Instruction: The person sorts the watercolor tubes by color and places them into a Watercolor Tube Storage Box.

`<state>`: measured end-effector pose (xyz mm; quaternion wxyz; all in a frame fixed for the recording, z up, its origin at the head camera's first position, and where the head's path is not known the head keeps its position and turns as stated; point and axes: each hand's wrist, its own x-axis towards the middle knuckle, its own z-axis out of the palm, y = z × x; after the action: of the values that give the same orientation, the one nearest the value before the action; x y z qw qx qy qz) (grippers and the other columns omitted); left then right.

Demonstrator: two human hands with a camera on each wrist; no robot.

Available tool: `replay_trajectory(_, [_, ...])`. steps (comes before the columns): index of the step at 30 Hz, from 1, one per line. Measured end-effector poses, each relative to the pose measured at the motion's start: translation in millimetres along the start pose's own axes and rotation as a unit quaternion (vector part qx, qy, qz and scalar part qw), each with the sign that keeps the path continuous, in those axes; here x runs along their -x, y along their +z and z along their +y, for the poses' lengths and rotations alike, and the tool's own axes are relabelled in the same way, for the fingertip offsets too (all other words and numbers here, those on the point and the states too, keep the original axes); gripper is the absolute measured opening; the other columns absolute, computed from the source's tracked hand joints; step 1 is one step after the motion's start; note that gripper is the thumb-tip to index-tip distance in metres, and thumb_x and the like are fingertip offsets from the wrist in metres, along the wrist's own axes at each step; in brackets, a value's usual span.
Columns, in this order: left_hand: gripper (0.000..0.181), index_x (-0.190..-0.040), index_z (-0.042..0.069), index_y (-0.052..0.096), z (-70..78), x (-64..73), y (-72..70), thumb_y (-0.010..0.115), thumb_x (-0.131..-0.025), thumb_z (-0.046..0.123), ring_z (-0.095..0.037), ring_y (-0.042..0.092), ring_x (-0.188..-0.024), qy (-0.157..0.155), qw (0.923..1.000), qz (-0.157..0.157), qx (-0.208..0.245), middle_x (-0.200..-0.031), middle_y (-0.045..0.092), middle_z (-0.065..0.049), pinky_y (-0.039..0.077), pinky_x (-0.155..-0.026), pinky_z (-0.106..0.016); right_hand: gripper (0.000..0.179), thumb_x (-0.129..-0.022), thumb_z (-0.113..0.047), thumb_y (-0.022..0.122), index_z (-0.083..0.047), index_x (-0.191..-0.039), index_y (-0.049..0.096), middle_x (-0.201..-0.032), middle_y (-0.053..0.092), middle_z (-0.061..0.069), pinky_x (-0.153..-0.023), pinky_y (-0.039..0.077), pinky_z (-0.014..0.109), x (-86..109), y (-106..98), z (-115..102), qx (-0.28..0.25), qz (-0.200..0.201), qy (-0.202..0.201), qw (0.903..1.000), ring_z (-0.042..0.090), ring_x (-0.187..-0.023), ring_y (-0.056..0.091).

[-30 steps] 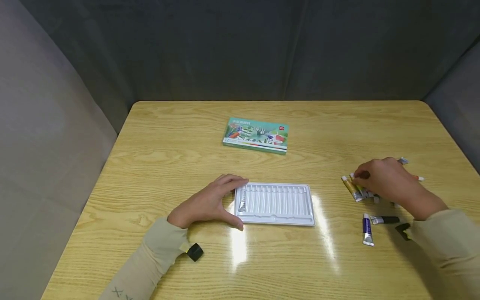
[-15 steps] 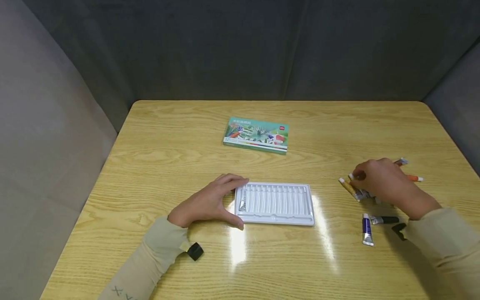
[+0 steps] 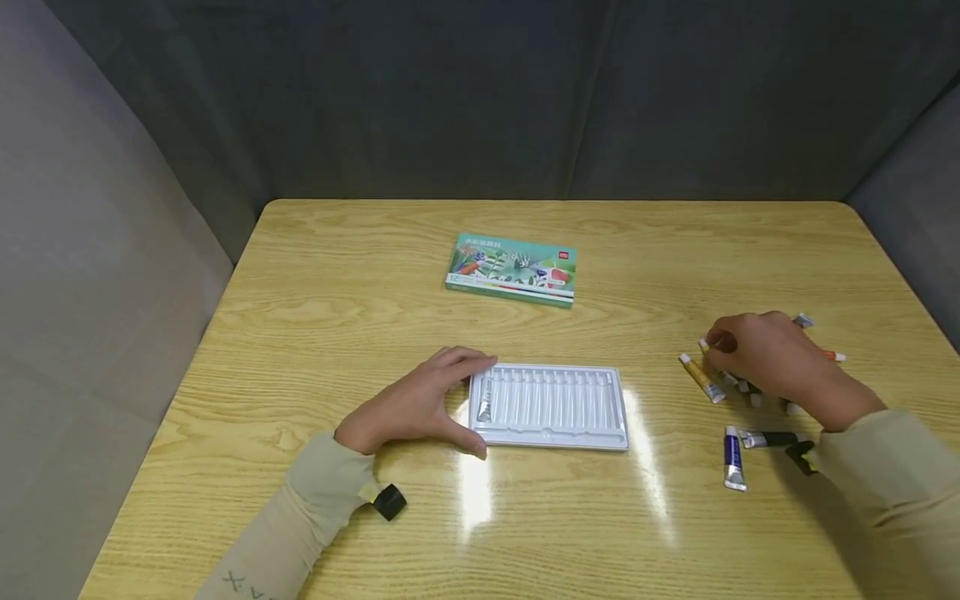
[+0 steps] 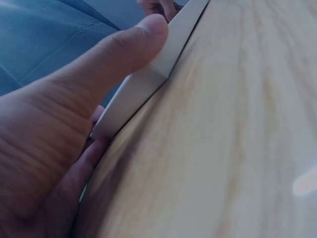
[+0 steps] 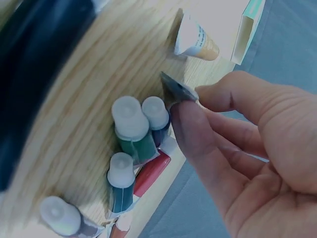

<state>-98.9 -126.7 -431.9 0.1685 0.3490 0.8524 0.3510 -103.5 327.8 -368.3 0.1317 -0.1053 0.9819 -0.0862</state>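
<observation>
My left hand (image 3: 420,408) holds the left end of a white plastic tray (image 3: 555,408), thumb at the front edge and fingers at the back edge. One silver-ended paint tube (image 3: 486,400) lies in the tray's leftmost slot. Over on the right, my right hand (image 3: 772,354) pinches a paint tube by its flat crimped end (image 5: 177,91) between thumb and forefinger. Its white cap (image 3: 703,344) peeks out beyond the fingertips in the head view, while most of it is hidden. A gold paint tube (image 3: 702,379) lies just left of that hand.
Under and around the right hand lie several more tubes, among them a green one (image 5: 136,148) and a red one (image 5: 151,173). A purple tube (image 3: 734,458) and a black tube (image 3: 772,439) lie nearer the front. A green printed box (image 3: 512,271) stands behind the tray.
My right hand shifts slightly among the tubes, and the gold tube beside it has moved a little, with a wider gap to the hand. The left hand and tray stay still.
</observation>
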Motion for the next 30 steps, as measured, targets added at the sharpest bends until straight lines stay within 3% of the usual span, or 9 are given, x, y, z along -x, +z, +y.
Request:
replay_trajectory(8, [0.116,-0.16,0.022,0.041,-1.4,0.7,0.5,0.095,-0.064,0.056,-0.015,0.04,-0.149,0.002,1.0,0.001,-0.001,-0.159,0.044,0.008,0.042,-0.122,-0.043,0.036,-0.095,-0.025,0.069,0.004,-0.115,0.075,-0.099,0.08,0.016,-0.075,0.059,0.052,-1.3,4.5,0.6,-0.001,0.002,0.004,1.0,0.03,-0.085,0.074])
replay_trajectory(12, [0.115,-0.16,0.023,0.041,-1.7,0.6,0.8,0.095,-0.064,0.058,-0.015,0.04,-0.149,0.002,1.0,0.003,-0.004,-0.159,0.044,0.008,0.042,-0.122,-0.042,0.036,-0.092,-0.024,0.075,0.002,-0.117,0.073,-0.093,0.08,0.012,-0.067,0.056,0.045,-1.7,6.0,-0.3,-0.012,-0.001,0.0,0.9999,0.024,-0.078,0.073])
replay_trajectory(23, [0.117,-0.16,0.021,0.041,2.0,-0.3,-0.4,0.095,-0.063,0.057,-0.017,0.041,-0.149,-0.006,0.9999,-0.002,-0.008,-0.158,0.044,0.004,0.041,-0.123,-0.042,0.038,-0.099,-0.021,0.069,0.009,-0.122,0.069,-0.088,0.075,0.009,-0.059,0.05,0.035,1.4,4.4,-1.2,0.005,-0.002,-0.014,0.9999,0.011,-0.068,0.062])
replay_trajectory(26, [0.117,-0.16,0.021,0.041,1.6,-0.4,-0.2,0.095,-0.063,0.057,-0.016,0.041,-0.149,-0.007,1.0,-0.002,-0.006,-0.159,0.044,0.004,0.041,-0.123,-0.041,0.039,-0.101,-0.018,0.065,0.012,-0.124,0.067,-0.085,0.073,0.01,-0.055,0.044,0.032,1.8,5.1,-0.2,0.007,-0.003,-0.015,0.9999,0.012,-0.062,0.055])
replay_trajectory(30, [0.117,-0.161,0.022,0.04,0.6,-0.1,0.1,0.095,-0.063,0.057,-0.015,0.04,-0.149,-0.008,1.0,-0.003,-0.004,-0.159,0.043,0.005,0.04,-0.123,-0.041,0.042,-0.1,-0.02,0.063,0.012,-0.127,0.065,-0.088,0.074,0.01,-0.057,0.043,0.032,0.4,6.9,1.5,0.0,-0.014,-0.011,0.9998,0.012,-0.063,0.053])
